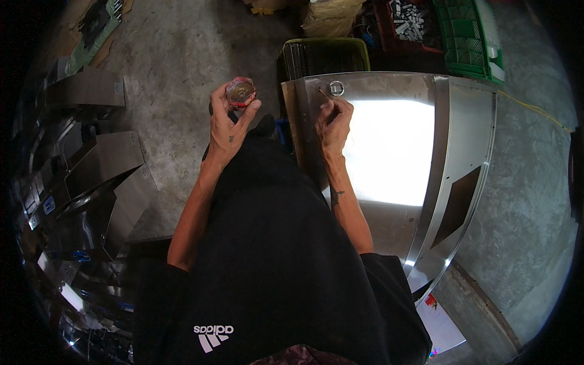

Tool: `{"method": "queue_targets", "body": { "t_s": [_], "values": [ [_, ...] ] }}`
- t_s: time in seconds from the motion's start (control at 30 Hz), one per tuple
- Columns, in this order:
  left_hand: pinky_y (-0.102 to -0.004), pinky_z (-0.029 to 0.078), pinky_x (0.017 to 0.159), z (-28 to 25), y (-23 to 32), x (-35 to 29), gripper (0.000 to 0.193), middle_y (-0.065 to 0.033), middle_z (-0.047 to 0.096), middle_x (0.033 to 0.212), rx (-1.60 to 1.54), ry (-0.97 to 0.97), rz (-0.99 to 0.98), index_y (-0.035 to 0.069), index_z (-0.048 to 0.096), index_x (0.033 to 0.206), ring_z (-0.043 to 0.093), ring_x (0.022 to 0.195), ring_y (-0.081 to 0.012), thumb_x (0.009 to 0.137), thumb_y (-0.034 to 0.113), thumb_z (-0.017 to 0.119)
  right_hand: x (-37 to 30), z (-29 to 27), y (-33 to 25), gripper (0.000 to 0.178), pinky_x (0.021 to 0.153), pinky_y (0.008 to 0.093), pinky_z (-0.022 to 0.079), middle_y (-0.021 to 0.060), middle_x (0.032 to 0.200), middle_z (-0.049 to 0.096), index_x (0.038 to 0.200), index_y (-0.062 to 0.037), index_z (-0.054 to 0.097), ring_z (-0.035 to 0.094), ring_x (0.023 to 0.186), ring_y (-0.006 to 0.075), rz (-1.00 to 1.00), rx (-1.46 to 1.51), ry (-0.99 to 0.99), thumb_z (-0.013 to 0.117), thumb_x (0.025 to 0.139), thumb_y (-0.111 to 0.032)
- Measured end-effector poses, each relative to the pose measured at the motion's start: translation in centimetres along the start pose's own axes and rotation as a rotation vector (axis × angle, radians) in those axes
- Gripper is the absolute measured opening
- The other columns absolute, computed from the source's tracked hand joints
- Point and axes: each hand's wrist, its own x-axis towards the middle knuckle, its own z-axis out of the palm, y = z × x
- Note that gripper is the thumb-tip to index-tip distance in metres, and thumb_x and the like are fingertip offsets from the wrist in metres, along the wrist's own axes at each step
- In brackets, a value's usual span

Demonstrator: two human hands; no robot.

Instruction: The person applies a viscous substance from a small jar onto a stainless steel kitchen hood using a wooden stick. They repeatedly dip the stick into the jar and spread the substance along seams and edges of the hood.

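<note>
My left hand (229, 129) is raised over the floor, its fingers wrapped round a small red-edged, clear container (242, 92) with something brownish inside. Low above the far left part of a shiny sheet-metal housing (389, 225), my right hand (334, 125) pinches a thin brown stick (322, 92). The stick's tip points away from me, close to a round metal-rimmed fitting (336, 89) on the housing. Whether the tip touches the metal I cannot tell.
Bent sheet-metal parts (103, 161) are piled along the left. Beyond the housing stand a yellow-green crate (328, 42), a red crate with small metal pieces (409, 21) and a green crate (465, 36). A yellow cord (535, 109) runs along the right. Papers (441, 325) lie at lower right.
</note>
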Motion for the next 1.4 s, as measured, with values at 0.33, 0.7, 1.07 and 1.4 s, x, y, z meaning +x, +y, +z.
{"method": "queue_targets", "body": {
  "t_s": [0.33,0.7,1.07,1.4],
  "values": [
    [-0.0427,0.057,0.108,-0.1,0.2,-0.2,0.063,-0.0208,0.064,0.133,0.015,0.008,0.017,0.000,0.036,0.149,0.068,0.122,-0.0271,0.105,0.027,0.073,1.3,-0.4,-1.0,0.020,0.085,0.0445,0.059,0.0245,0.121,0.062,0.124,0.0004,0.050,0.068,0.101,0.0389,0.151,-0.080,0.168,0.061,0.109,-0.006],
    [-0.0430,0.057,0.107,0.0,0.4,-0.4,0.064,-0.0214,0.065,0.133,0.020,-0.007,0.026,0.000,0.036,0.150,0.068,0.122,-0.0267,0.105,0.026,0.074,3.0,0.1,-0.3,0.020,0.086,0.0440,0.057,0.0250,0.121,0.061,0.124,0.0012,0.050,0.068,0.102,0.0366,0.161,-0.015,0.199,0.060,0.110,-0.009],
    [-0.0426,0.057,0.106,0.1,0.9,-0.6,0.065,-0.0208,0.065,0.134,0.031,-0.028,0.019,0.000,0.037,0.150,0.069,0.121,-0.0265,0.105,0.026,0.075,2.7,-0.9,-1.9,0.022,0.086,0.0374,0.054,0.0183,0.116,0.059,0.120,0.0018,0.049,0.063,0.100,0.0253,0.197,0.216,0.267,0.055,0.114,-0.018],
    [-0.0429,0.055,0.106,1.1,2.5,-0.1,0.065,-0.0205,0.066,0.135,0.109,-0.121,0.133,0.002,0.042,0.148,0.069,0.122,-0.0315,0.099,0.020,0.081,2.8,-5.2,-8.5,0.014,0.082,0.0347,0.055,0.0176,0.118,0.059,0.117,0.0021,0.058,0.063,0.103,0.0232,0.258,0.422,0.130,0.062,0.109,-0.009]
  ]
}}
